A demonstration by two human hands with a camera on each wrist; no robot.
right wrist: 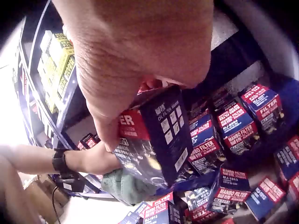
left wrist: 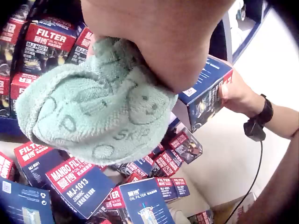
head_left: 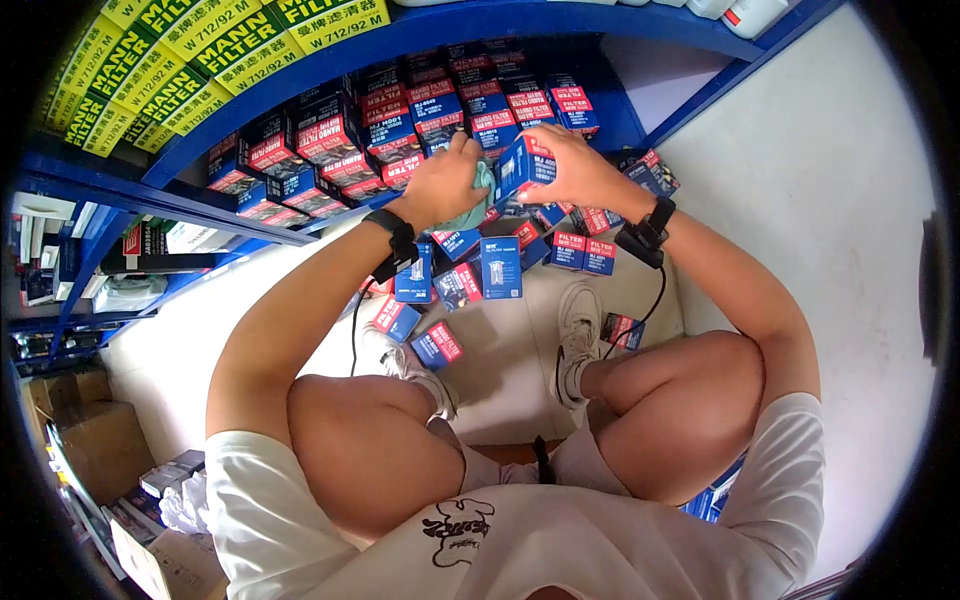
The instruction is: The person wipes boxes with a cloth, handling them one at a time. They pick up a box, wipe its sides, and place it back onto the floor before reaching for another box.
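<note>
My right hand (head_left: 585, 175) grips a blue and red oil filter box (head_left: 514, 168), thumb on one side and fingers over the other. In the right wrist view this filter box (right wrist: 170, 135) is tilted, with a dark blue side showing. My left hand (head_left: 445, 185) holds a pale green cloth (left wrist: 93, 114) close beside the box. The cloth hangs in folds below the hand, with stitched letters and a face on it; the left fingertips are hidden in the left wrist view. Rows of similar boxes (head_left: 330, 140) stand on the shelf in front of both hands.
More filter boxes (head_left: 502, 266) lie scattered on the floor below the shelf, around the person's shoes (head_left: 578, 335). Yellow and green boxes (head_left: 185, 60) fill the shelf above. A white wall (head_left: 800, 220) stands at the right, cardboard boxes (head_left: 105, 450) at the lower left.
</note>
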